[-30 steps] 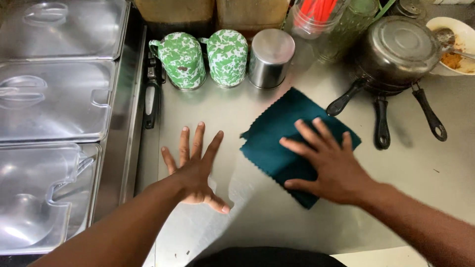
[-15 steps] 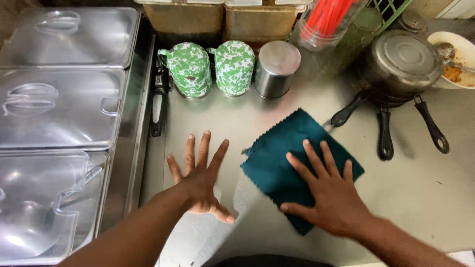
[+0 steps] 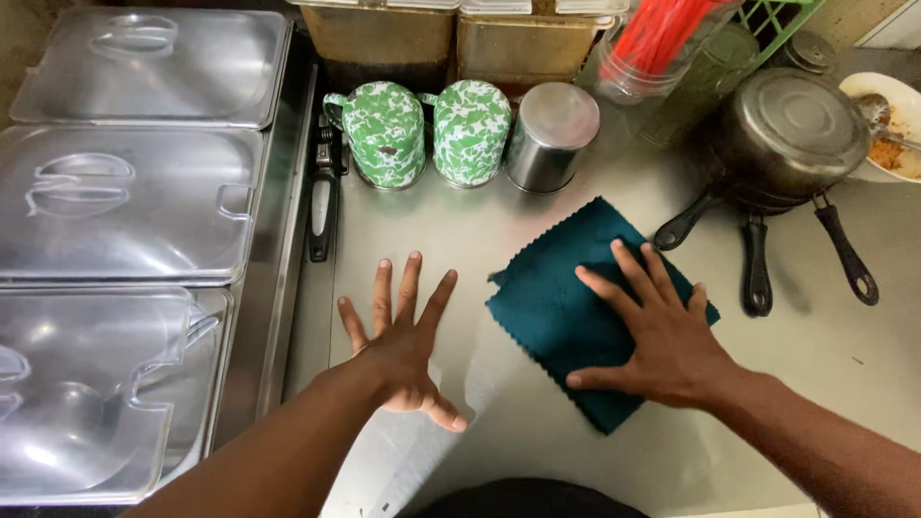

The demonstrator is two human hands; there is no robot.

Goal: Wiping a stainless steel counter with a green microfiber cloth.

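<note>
Both hands sit a little lower in view than half a second back, the cloth barely shifted and the camera tipped slightly forward. Right hand (image 3: 672, 341) lies flat on the teal cloth (image 3: 561, 312), fingers spread and open, palm pressing down, gripping nothing. Left hand (image 3: 403, 345) is splayed open on the bare steel counter (image 3: 480, 230), fingers fanned, apart from the cloth at its 9 o'clock side. Cloth lies roughly centre of the counter, corners pointing 12 and 6 o'clock, pinked edges flat. Risks, as I judge them: a push toward 12 o'clock could knock the steel cup (image 3: 552, 134) or the two green-and-white mugs (image 3: 427, 132), all standing close together just beyond the cloth. A sweep toward 2 o'clock could catch the black pan handles (image 3: 753, 264) sticking out from the stacked pans (image 3: 787, 134), near the cloth's corner, and drag a pan. Counter looks shiny, maybe wet, so the flat left hand could slide. Cloth held by palm pressure only, so it may bunch or slip out.
</note>
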